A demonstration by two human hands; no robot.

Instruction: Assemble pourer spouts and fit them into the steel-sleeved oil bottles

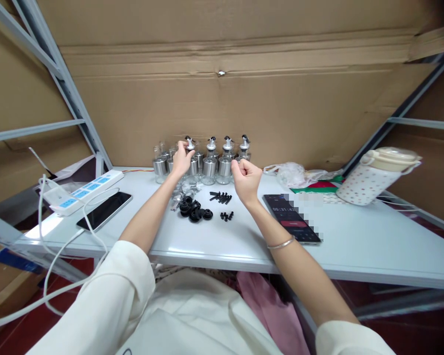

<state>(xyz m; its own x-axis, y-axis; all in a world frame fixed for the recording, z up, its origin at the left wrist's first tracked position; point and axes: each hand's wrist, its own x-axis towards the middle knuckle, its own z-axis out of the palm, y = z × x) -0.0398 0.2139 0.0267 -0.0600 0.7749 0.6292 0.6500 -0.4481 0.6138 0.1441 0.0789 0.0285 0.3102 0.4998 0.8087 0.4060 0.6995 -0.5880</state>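
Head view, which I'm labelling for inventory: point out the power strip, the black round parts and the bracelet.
Power strip (89, 190): head view, middle of its socket face.
Black round parts (195, 213): head view, one within the pile.
Bracelet (281, 245): head view, middle of its visible band.

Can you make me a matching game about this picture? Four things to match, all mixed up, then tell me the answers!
Things:
1. Left hand
2. Right hand
3. Power strip
4. Flask

Clues:
A. blue and white
B. curled in a fist
C. dotted all over its side
D. at the leftmost spout

Pairs: 1-D, 2-B, 3-A, 4-C
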